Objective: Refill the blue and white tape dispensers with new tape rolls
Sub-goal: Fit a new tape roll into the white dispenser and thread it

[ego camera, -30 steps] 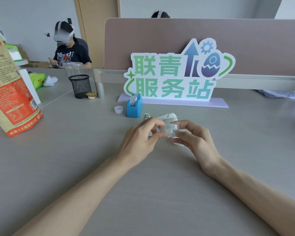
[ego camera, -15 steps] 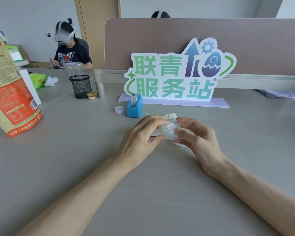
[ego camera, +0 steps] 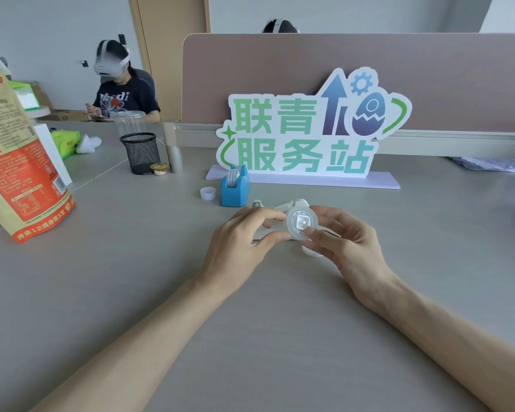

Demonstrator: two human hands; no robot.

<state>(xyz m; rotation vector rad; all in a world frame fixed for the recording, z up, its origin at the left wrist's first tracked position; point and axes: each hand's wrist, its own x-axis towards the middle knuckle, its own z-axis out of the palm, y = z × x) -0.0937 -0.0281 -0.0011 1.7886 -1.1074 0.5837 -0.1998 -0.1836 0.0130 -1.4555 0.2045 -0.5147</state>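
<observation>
Grip: left hand [ego camera: 244,242] and right hand [ego camera: 345,245] both pinching tape roll [ego camera: 301,223] by rim, above table [ego camera: 131,278]. White dispenser [ego camera: 283,208] directly behind grip; blue dispenser [ego camera: 235,188] beyond, already loaded. Roll judged light, rigid, slick; hold outer edge, avoid adhesive face.

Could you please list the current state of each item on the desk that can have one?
Blue dispenser: upright, roll loaded.
White dispenser: on desk, behind hands, no roll seated.
Tape roll: held by left hand and right hand.
Mesh cup: upright.
Snack bag: standing.
</observation>
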